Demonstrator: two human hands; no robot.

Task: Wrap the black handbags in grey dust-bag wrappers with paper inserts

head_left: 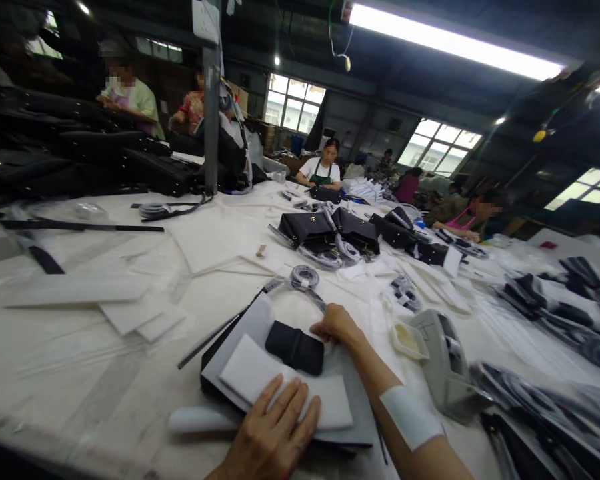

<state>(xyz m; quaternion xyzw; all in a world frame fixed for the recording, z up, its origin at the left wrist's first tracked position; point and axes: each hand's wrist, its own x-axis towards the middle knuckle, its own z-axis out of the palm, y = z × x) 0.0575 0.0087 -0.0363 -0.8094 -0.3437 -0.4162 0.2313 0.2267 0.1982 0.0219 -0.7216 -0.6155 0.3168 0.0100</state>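
Head view: left hand [275,430] flat on a folded white foam sheet [330,400], fingers straight and slightly apart, palm down. Right hand [337,325] just beyond the upper right of a small black strapped pouch [295,347], fingers curled in, tips bunched by the wrapped handle [317,300]; can't tell if they're clamped on it. Pouch lies ahead of the left fingertips, on a grey sheet [263,317] over a black bag panel [211,363], its near edge by the foam. Plastic-wrapped strap coil [305,277] sits past the right fingers, farther from the wearer. Pale roll [200,420] is left of the left fingers, loose white sheets [135,310] farther out that way. Right of the right fingers: small tray [407,340] with yellowish contents, then grey tape dispenser [443,367], then piled wrapped black straps [545,413]. Black handbags [305,229] stand beyond the coil, well ahead of both hands. Across the white-covered table [145,373], a person in a green apron [322,173]. Pale patch [413,417] on right forearm
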